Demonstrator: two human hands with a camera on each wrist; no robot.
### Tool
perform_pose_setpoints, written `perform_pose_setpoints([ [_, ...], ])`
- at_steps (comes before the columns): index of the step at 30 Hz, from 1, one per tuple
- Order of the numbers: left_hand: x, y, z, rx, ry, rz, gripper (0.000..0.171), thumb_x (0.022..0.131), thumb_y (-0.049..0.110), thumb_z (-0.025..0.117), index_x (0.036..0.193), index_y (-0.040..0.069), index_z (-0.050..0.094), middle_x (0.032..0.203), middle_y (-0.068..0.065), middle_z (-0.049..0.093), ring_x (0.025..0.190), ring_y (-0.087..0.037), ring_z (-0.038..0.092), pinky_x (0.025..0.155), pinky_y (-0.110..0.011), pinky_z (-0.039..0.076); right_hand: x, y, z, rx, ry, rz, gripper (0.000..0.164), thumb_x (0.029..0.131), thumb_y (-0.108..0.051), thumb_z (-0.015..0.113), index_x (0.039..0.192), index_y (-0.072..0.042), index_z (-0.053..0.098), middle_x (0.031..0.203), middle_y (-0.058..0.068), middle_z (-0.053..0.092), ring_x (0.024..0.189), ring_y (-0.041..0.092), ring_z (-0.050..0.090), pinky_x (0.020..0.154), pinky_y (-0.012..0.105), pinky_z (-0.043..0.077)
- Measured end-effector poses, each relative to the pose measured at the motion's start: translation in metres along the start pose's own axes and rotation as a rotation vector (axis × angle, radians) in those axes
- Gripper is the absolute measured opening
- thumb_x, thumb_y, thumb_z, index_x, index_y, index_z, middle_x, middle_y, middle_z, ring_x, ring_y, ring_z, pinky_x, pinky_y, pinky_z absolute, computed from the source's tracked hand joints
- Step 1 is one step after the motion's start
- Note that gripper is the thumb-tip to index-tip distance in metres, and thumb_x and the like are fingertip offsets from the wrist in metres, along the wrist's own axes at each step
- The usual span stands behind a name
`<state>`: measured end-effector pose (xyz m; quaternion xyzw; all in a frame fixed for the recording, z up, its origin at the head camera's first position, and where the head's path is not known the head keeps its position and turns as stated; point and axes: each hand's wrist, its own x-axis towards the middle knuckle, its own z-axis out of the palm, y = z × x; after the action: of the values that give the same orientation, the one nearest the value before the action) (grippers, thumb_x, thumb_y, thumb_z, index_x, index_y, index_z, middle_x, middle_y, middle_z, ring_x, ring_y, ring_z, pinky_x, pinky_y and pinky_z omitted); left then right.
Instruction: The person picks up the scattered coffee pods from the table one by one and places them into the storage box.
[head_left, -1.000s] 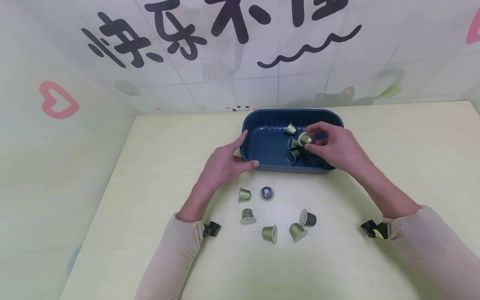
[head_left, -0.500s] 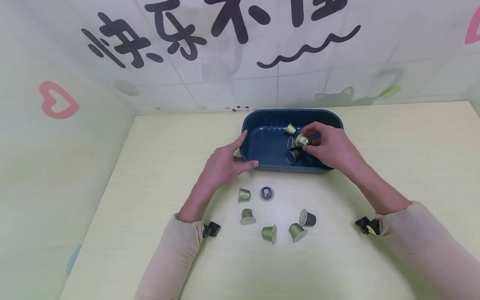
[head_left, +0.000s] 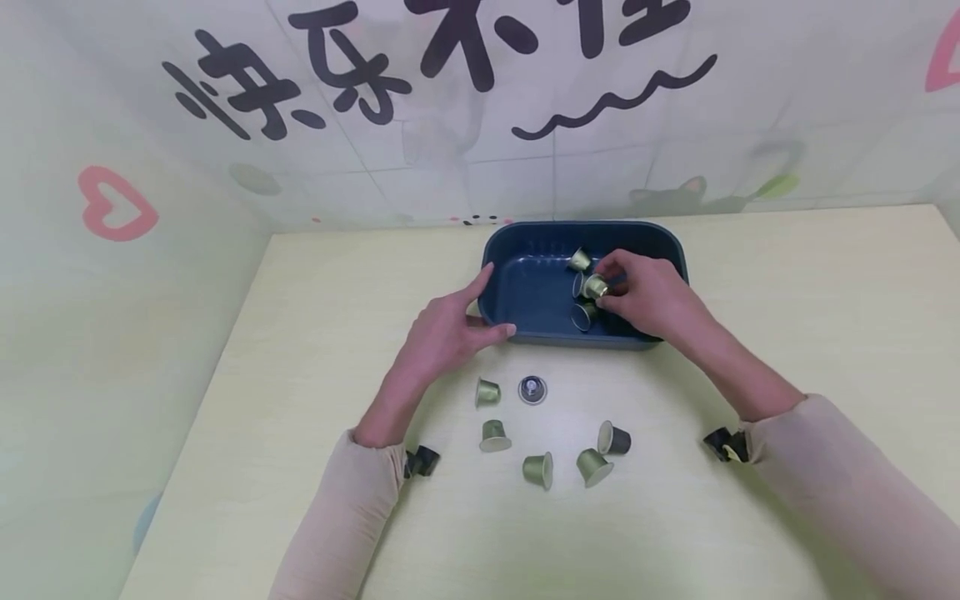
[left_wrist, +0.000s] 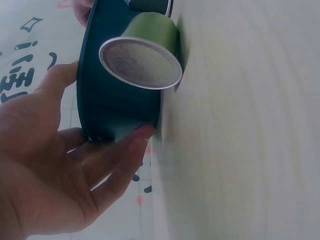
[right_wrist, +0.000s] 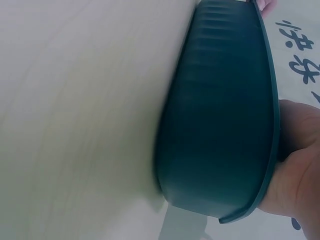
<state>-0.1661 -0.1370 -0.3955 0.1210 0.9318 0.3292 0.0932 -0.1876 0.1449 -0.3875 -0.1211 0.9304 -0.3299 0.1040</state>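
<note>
A dark blue basin [head_left: 528,293] stands near the wall with a few green coffee capsules inside. My left hand [head_left: 444,335] grips its left end, fingers and thumb spread around the corner. In the left wrist view, the left hand's fingers [left_wrist: 117,172] lie against the basin's end wall. Over the right part of the basin, my right hand [head_left: 648,293] pinches a green coffee capsule [head_left: 595,287] by thumb and fingertips. Close by lie another capsule [head_left: 580,259] and a capsule nearer the front wall [head_left: 582,316]. The basin's wall hides the right fingertips in the right wrist view.
On the pale table [head_left: 360,283] in front of the basin lie several more capsules, among them a dark one [head_left: 615,437], an upright dark one [head_left: 532,389] and a green one [head_left: 537,470]. Behind the basin rises a wall [head_left: 420,179] with black lettering.
My right hand has moved slightly left and lower in the basin with the capsule, closer to those lying there. The left hand keeps its hold on the basin's end.
</note>
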Motion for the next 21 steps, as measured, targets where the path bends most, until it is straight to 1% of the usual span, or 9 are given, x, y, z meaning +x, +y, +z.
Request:
perform_pose_setpoints([
  [8, -0.002, 0.001, -0.001, 0.007, -0.008, 0.019, 0.089, 0.087, 0.045, 0.075, 0.158, 0.023, 0.027, 0.104, -0.007, 0.075, 0.094, -0.014, 0.072, 0.079, -0.037, 0.053, 0.005, -0.001, 0.003, -0.007, -0.004, -0.003, 0.034, 0.094, -0.009, 0.067, 0.126, -0.002, 0.059, 0.124, 0.019, 0.064, 0.109, 0.033, 0.066, 0.086, 0.047, 0.054],
  [13, -0.002, 0.001, -0.001, 0.016, -0.012, 0.009, 0.090, 0.087, 0.045, 0.075, 0.158, 0.024, 0.026, 0.103, -0.006, 0.075, 0.094, -0.014, 0.072, 0.078, -0.037, 0.053, 0.009, 0.000, 0.005, -0.004, -0.021, -0.007, 0.033, 0.093, -0.007, 0.067, 0.124, -0.001, 0.059, 0.120, 0.018, 0.066, 0.109, 0.033, 0.065, 0.086, 0.046, 0.054],
  [17, -0.002, 0.001, -0.001, 0.018, -0.012, 0.015, 0.089, 0.087, 0.045, 0.075, 0.159, 0.023, 0.025, 0.103, -0.006, 0.076, 0.094, -0.014, 0.072, 0.079, -0.037, 0.053, 0.011, 0.001, 0.005, -0.023, -0.021, -0.010, 0.032, 0.091, -0.007, 0.069, 0.122, -0.003, 0.060, 0.116, 0.018, 0.068, 0.109, 0.032, 0.065, 0.088, 0.047, 0.052],
  [21, -0.002, 0.000, -0.001, 0.013, -0.010, 0.028, 0.089, 0.088, 0.045, 0.074, 0.159, 0.022, 0.026, 0.104, -0.006, 0.075, 0.094, -0.014, 0.072, 0.079, -0.037, 0.053, 0.013, 0.000, 0.005, -0.020, -0.011, -0.001, 0.031, 0.090, -0.007, 0.070, 0.120, -0.004, 0.062, 0.114, 0.018, 0.069, 0.110, 0.032, 0.065, 0.090, 0.048, 0.050],
])
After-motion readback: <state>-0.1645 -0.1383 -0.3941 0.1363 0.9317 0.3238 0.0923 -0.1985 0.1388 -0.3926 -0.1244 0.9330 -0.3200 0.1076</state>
